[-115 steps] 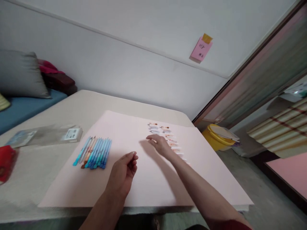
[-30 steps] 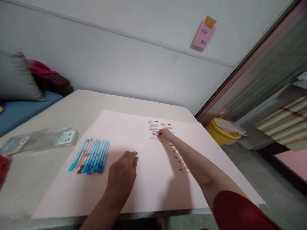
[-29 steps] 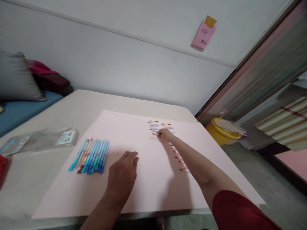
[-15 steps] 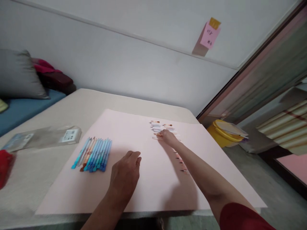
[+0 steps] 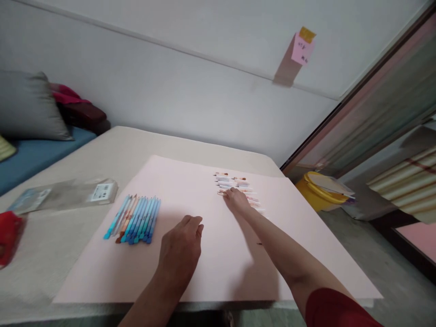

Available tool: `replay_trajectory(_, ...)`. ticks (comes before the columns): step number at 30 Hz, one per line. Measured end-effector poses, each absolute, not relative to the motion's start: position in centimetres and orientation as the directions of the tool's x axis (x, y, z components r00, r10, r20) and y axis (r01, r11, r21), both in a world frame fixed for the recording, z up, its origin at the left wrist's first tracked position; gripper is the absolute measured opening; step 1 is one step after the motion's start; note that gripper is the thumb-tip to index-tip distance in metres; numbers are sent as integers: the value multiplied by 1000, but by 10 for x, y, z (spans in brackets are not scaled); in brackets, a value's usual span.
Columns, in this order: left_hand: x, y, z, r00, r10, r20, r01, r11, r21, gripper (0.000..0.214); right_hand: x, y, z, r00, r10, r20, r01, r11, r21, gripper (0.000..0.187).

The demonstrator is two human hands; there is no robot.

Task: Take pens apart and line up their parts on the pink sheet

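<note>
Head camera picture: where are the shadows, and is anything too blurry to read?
Head view: the right hand and forearm shadow the pale pink sheet; head view again: the pink note shadows the wall, its handwriting too blurred to read.

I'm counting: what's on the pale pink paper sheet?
The pale pink paper sheet holds mostly blue pens at left and whitish pens at right. The bare right hand and forearm cover part of that group; anything beneath is hidden.

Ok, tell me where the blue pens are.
In the head view, the blue pens lie on the left part of the pink sheet, between the clear bag and the left hand.
</note>
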State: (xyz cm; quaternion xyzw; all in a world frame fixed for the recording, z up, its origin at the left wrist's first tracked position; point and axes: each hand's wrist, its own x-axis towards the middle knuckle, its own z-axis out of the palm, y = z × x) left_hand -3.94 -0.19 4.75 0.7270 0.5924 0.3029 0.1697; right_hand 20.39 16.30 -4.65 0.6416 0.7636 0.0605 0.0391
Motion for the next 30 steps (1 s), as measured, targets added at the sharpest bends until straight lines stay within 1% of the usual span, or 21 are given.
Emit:
replay_trajectory(4,-39,-2,46,131,964,232,770,-247,589,24,203,168,-48,-160,987,21,980,156,127,27)
replay_trajectory(8,-38,-2,45,140,965,223,783,-246,572,24,202,173,-46,-180,984,7,979,178,104,27)
replay_trajectory(13,-36,-3,48,170,971,170,813,-236,532,25,196,165,-32,-199,980,-12,976,200,89,27)
replay_trajectory(17,-32,-4,50,263,963,58,847,-259,465,25,178,121,-21,-249,968,-26,965,251,83,25)
replay_trajectory(20,-29,-5,50,307,952,9,863,-283,419,25,160,72,-14,-444,891,-97,891,450,55,25)
replay_trajectory(22,-28,-7,50,318,948,1,869,-292,400,25,150,42,-6,-533,833,-146,841,541,18,21)
replay_trajectory(26,-28,-11,48,333,943,-20,884,-304,356,25,138,0,25,-537,813,-226,839,542,-46,21)
replay_trajectory(30,-30,-15,43,342,938,-50,898,-311,310,26,126,-24,50,-490,845,-217,872,479,-103,22)
